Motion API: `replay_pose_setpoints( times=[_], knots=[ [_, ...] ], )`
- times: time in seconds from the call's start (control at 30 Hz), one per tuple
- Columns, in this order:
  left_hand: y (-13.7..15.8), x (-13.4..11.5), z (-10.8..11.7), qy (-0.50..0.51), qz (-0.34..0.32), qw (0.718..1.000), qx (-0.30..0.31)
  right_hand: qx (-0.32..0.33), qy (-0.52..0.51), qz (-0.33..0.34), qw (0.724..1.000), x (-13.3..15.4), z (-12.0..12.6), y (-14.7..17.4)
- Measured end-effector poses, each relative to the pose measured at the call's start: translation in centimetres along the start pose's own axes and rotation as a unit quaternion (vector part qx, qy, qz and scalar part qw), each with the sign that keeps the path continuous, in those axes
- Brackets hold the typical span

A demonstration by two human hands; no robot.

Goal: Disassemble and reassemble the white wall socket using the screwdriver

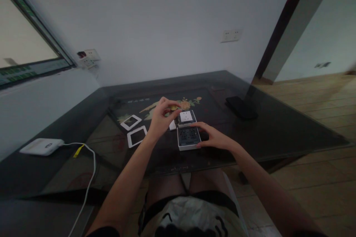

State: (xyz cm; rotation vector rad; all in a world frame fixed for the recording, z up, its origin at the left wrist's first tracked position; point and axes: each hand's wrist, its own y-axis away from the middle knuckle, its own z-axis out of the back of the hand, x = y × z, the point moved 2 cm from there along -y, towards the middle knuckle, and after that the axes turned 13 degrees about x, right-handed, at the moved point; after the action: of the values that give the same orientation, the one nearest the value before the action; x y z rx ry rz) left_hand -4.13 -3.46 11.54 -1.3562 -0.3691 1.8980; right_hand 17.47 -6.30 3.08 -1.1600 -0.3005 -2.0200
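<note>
Two white wall-socket units lie one behind the other on the dark table. The near one shows a black inner face in a white surround. The far one has a white socket insert with plug holes. My right hand grips the near unit from its right side, thumb at the front, fingers over the rear edge. Above and left of the far unit, my left hand has thumb and index finger brought close together; anything between them is too small to make out. A white piece lies beside the units, partly hidden by that hand.
Two white frames lie to the left on the table. Farther left is a white device with a cable trailing off the front edge. A black flat object rests at right. The wall stands behind.
</note>
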Motion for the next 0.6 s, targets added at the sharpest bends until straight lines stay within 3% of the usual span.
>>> replay_pose_setpoints(
  times=[0.07, 0.13, 0.3, 0.4, 0.47, 0.6],
  knots=[
    [-0.1, -0.3, -0.2, -0.057, 0.002, 0.998, -0.019, 0.003, 0.003, 0.001, 1.0, 0.0, 0.0, 0.0],
    [-0.1, -1.0, -0.1, -0.081, 0.007, 0.997, 0.0, 0.005, 0.004, 0.001, 1.0, -0.1, 0.0, 0.0],
    [0.3, -3.4, 1.1, -0.033, 0.028, 0.984, 0.172, 0.006, 0.009, 0.002, 1.0, 0.0, 0.0, 0.0],
    [0.4, -4.3, 1.8, -0.045, 0.028, 0.972, 0.229, 0.004, 0.02, -0.003, 1.0, 0.0, 0.1, 0.0],
    [0.2, -4.2, 1.7, -0.089, 0.011, 0.974, 0.207, 0.002, 0.023, -0.005, 1.0, 0.0, 0.1, 0.0],
    [-0.3, -3.3, 0.5, -0.218, -0.027, 0.973, 0.069, 0.001, 0.022, 0.001, 1.0, 0.0, 0.1, 0.0]
  ],
)
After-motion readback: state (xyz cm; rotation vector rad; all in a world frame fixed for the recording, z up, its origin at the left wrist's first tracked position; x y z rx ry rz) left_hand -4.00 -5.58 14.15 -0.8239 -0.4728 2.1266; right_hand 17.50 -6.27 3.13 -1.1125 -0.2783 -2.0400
